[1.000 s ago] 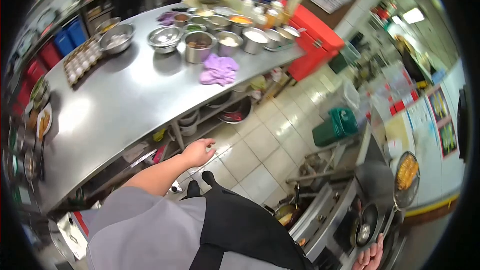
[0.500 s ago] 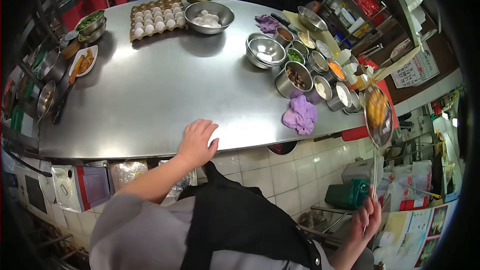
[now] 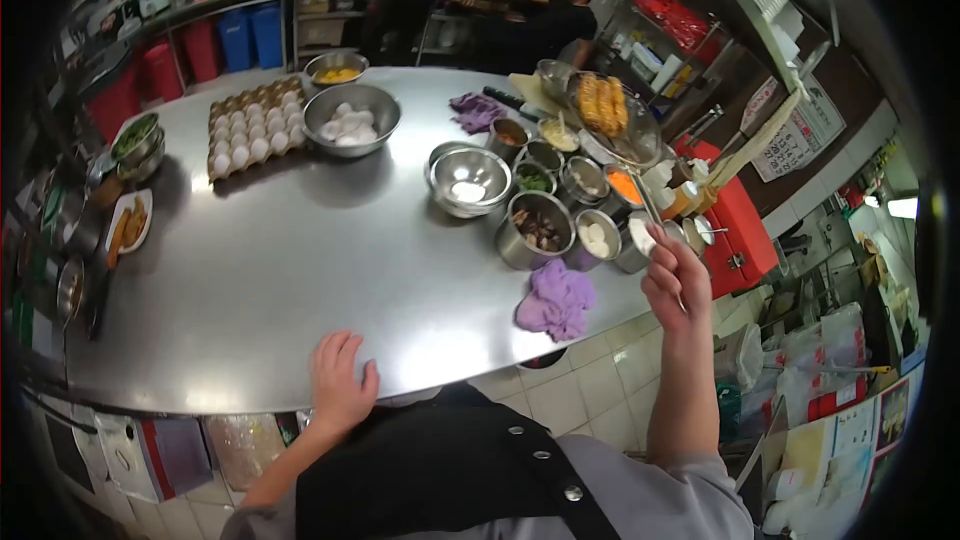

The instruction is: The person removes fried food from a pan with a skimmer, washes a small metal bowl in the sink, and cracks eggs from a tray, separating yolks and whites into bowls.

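My right hand [image 3: 677, 278] is closed around the thin metal handle of a wide skimmer [image 3: 645, 145]. Golden-brown fried food [image 3: 602, 106] lies in the skimmer's bowl, which is above the containers at the table's far right. Resting on the front of the steel table [image 3: 280, 290] is my left hand [image 3: 342, 380], its fingers stretched out and holding nothing. Between my hands lies a crumpled purple cloth [image 3: 557, 300]. Just left of the skimmer handle stand a pot of dark brown pieces [image 3: 535, 230] and a small tin with white pieces [image 3: 597, 238].
Stacked steel bowls [image 3: 468, 180] stand left of the ingredient tins. Toward the back are an egg tray [image 3: 255, 130], a bowl of eggs [image 3: 352, 122] and a bowl of yellow liquid [image 3: 337, 70]. A plate of food [image 3: 130, 223] sits at left. Two people are beyond the table.
My right hand has swung the loaded skimmer up and inward, from beyond the table's right edge to above the tins. My left hand stays at the table's front. The view has shifted.
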Available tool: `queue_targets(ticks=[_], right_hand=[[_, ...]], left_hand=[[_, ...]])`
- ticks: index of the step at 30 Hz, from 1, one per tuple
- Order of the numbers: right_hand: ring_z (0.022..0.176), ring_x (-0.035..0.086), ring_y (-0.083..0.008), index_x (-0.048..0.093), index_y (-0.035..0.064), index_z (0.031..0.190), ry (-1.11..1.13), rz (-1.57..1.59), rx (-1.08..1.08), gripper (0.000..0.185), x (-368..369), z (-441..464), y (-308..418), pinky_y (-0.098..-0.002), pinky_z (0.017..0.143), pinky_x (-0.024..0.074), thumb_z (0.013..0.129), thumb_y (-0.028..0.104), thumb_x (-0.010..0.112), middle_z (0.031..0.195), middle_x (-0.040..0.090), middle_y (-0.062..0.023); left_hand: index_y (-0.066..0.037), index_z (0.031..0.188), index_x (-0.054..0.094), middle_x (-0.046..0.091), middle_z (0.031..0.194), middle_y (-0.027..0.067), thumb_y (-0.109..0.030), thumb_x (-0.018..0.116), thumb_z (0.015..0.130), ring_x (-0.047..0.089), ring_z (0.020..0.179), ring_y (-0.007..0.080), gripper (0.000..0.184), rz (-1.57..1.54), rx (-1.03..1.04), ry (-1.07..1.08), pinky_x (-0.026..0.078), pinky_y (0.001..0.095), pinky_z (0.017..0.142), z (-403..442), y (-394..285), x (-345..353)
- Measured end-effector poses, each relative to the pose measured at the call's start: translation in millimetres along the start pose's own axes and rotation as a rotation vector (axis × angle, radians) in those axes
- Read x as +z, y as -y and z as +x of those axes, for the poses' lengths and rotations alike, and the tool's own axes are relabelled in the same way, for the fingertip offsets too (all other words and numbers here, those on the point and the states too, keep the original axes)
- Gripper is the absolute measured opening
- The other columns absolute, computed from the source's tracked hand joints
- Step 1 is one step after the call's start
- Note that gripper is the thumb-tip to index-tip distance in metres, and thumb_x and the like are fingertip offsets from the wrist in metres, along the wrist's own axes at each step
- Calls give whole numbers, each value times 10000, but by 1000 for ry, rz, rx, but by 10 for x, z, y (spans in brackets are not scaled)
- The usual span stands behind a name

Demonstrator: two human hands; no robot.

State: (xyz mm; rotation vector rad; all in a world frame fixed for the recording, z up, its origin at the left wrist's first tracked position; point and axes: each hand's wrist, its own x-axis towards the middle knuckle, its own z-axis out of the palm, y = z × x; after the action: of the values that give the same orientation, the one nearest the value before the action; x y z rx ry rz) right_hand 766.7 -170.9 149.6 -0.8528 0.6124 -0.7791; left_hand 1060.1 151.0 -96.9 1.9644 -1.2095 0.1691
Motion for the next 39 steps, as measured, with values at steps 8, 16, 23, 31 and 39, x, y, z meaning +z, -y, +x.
queue_targets(ticks=[8, 16, 23, 31, 39], right_hand=[[461, 423, -82, 526, 99, 958, -111, -183, -83, 150, -462, 1951, 659, -242, 426, 327, 1032, 229, 514, 648, 482, 39], [487, 540, -165, 577, 61, 901, -315, -740, -135, 121, -1095, 3960, 997, -325, 429, 411, 933, 111, 472, 677, 566, -66], [722, 711, -345, 636, -17, 1149, -494, -1699, -327, 332, -1410, 4911, 738, -427, 619, 543, 854, 54, 501, 895, 703, -269], [526, 617, -253, 617, 2, 993, -470, -1335, -200, 208, -1275, 4639, 901, -400, 432, 441, 896, 94, 457, 723, 647, -165], [522, 479, -108, 567, 26, 979, -230, -300, -88, 136, -1107, 3169, 1180, -267, 476, 393, 993, 151, 514, 730, 553, -4]], left_hand=[[-3, 1174, 588, 558, 1249, 201, -144, 675, 766, 511, 1188, 419, 440, 226, -109, -82, 400, 513, 1022, -9, 34, 178], [8, 1150, 596, 569, 1244, 203, -111, 640, 771, 523, 1173, 413, 399, 318, -267, -90, 405, 501, 1027, 114, -166, 217], [4, 1123, 597, 568, 1243, 204, -90, 624, 779, 521, 1178, 409, 358, 333, -323, -64, 414, 498, 1023, 153, -235, 243], [-3, 1111, 598, 574, 1213, 202, -83, 621, 785, 528, 1153, 408, 336, 302, -282, -81, 421, 504, 1002, 175, -269, 235], [-13, 1066, 611, 585, 1186, 209, -104, 655, 775, 541, 1122, 413, 308, 298, -143, -130, 430, 504, 975, 50, -107, 222]])
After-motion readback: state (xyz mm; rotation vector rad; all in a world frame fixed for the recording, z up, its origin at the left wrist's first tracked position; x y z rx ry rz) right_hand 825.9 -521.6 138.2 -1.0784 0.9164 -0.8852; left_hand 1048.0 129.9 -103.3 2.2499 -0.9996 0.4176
